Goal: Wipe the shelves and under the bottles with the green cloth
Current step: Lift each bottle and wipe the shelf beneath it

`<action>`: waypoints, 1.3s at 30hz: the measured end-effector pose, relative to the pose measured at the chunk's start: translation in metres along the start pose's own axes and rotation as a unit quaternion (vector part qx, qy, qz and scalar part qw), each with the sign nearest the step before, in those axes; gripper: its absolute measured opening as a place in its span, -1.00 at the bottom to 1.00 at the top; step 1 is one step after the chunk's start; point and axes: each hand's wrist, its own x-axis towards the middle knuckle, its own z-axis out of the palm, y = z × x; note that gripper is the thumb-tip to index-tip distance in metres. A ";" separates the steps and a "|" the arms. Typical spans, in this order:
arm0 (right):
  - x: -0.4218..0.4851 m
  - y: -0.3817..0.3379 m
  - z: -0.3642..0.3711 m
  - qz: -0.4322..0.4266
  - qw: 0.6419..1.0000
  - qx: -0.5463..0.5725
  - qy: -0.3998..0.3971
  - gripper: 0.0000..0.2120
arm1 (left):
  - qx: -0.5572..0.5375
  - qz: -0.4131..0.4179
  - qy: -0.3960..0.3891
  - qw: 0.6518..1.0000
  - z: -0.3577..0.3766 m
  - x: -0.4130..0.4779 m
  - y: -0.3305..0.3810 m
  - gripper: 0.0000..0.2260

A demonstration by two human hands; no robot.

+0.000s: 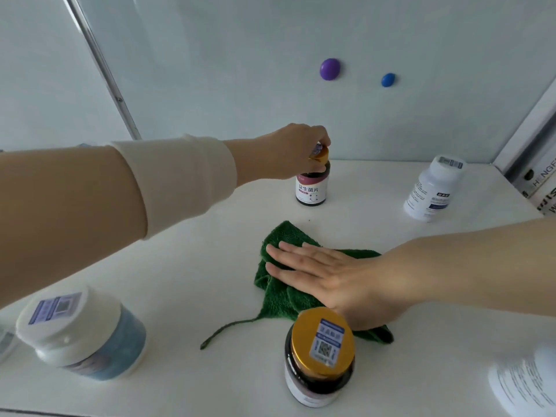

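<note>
nearest, on the smooth white shelf [186, 284], stands a dark glass jar with a gold lid [320, 356] bearing a blue-and-white sticker. its contents cannot be made out. near left sits a wide blue tub with a white lid [81, 332], and near right a blurred white bottle [526, 383]. in the middle the fluffy green terry cloth [279, 284] lies crumpled on the shelf, a loose thread trailing left. the right hand [340, 278] presses flat on it, fingers straight and together. farther back, the left hand [288, 152] has its fingers curled round the gold cap of a small dark bottle [311, 188]. far right stands a white plastic bottle [431, 188]. five containers in all. two round magnets, purple [330, 69] and blue [388, 80], stick on the back wall.
</note>
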 end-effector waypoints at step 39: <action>0.035 0.086 -0.022 0.185 0.976 0.022 0.113 -0.39 | 0.002 -0.007 0.039 0.999 -0.026 -0.022 -0.029 -0.62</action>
